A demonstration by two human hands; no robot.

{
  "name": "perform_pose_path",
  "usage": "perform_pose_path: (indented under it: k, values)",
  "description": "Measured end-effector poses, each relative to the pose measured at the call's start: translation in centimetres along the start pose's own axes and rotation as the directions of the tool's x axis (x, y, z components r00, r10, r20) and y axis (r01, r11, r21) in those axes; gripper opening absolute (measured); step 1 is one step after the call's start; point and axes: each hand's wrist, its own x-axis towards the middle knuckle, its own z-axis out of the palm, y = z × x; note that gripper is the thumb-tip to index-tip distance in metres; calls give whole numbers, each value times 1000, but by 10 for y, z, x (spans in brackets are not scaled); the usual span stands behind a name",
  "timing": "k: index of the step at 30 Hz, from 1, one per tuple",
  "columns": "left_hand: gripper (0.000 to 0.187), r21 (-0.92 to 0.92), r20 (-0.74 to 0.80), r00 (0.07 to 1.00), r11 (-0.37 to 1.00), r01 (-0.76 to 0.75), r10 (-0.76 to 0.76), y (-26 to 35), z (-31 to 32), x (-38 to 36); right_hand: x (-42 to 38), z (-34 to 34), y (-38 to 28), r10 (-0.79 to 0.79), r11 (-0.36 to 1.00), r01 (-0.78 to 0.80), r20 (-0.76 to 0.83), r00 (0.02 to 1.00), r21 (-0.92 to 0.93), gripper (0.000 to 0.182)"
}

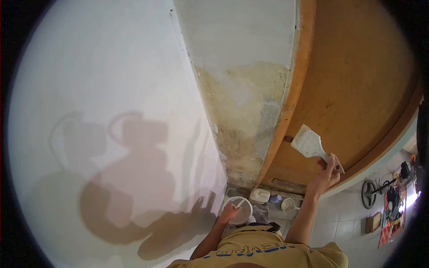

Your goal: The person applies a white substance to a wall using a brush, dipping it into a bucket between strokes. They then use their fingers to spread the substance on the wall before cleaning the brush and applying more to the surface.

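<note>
My right hand (pixel 330 171) is closed round the handle of a wide paintbrush (pixel 308 142). The brush is coated in white and its bristles point up and left, in front of the brown door (pixel 353 80). Lower down, my left hand (pixel 229 213) is closed at the left side of a round white bucket (pixel 247 217). A pale strip (pixel 241 203) runs from its fingers across the bucket's opening; I cannot tell whether it is the bucket's handle or a stick. The narrow wall (pixel 243 102) ahead is whitish above and stained yellow-brown below.
A white wall (pixel 111 80) with shadows fills the left. By the door's foot stand a white jug (pixel 259 195), a small bluish container (pixel 275 198) and a white pot (pixel 289 205). A black wheel-shaped object (pixel 368 194), a brown box (pixel 373 222) and a red cloth with items are on the right.
</note>
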Motion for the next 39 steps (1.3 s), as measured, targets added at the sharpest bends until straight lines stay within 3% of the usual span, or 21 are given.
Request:
perform_pose_path:
  k: [2,6,8,10,12,14,15,16,17,19,22,26,28,31,35,38,39]
  values:
    - [43,-13,-38,999,999,-30,30,9,-6,-9,-9,28,-3,4,998,-8,54,999,70,22]
    - [42,-83,-31,996,994,75,-78,13,-19,-18,-32,100,-17,-60,964,-26,314,948,265,21]
    - [43,-112,-17,994,988,102,-105,9,-21,-24,-41,141,-25,-227,937,76,427,875,341,19]
    - [52,-71,-112,993,997,41,-49,9,-24,-30,-51,185,-33,-289,904,71,483,827,421,17]
    - [54,-97,-156,985,993,60,-75,-4,-16,-30,-61,225,-41,-309,893,54,521,796,447,15]
    - [56,-127,-205,973,989,76,-101,-9,-14,-32,-62,269,-27,-431,829,132,471,769,544,13]
    - [51,-131,-332,940,991,32,-75,-8,-13,-39,-61,286,-24,-429,828,120,481,764,548,13]
    - [48,-129,-456,889,992,-11,-49,-8,-12,-44,-61,301,-23,-497,816,223,451,741,534,13]
    - [48,-142,-466,883,990,-5,-63,-8,-15,-46,-62,313,-22,-563,794,322,424,710,516,13]
    - [50,-115,-248,957,986,124,-150,-9,-25,-49,-67,327,-26,-567,787,307,432,701,536,13]
    - [50,-211,-363,912,970,118,-189,-8,-23,-59,-68,329,-30,-562,787,289,440,701,544,14]
    - [50,-167,-457,873,981,100,-167,-12,-23,-58,-46,305,-30,-525,826,308,447,724,471,17]
    - [49,-229,-302,924,958,170,-236,-17,-24,-53,-25,275,-38,-544,821,342,445,711,456,17]
    - [50,-235,-227,950,959,158,-212,-25,-22,-42,3,227,-48,-468,851,299,366,804,431,16]
    - [50,-121,-355,933,993,14,-57,-4,-20,-40,39,173,-59,-509,847,427,249,824,317,15]
    - [53,-115,-348,937,993,-8,-33,9,-23,-40,39,163,-73,-522,830,439,204,828,345,15]
    - [54,-131,-213,973,989,62,-90,16,-28,-39,35,166,-75,-520,831,437,201,830,346,15]
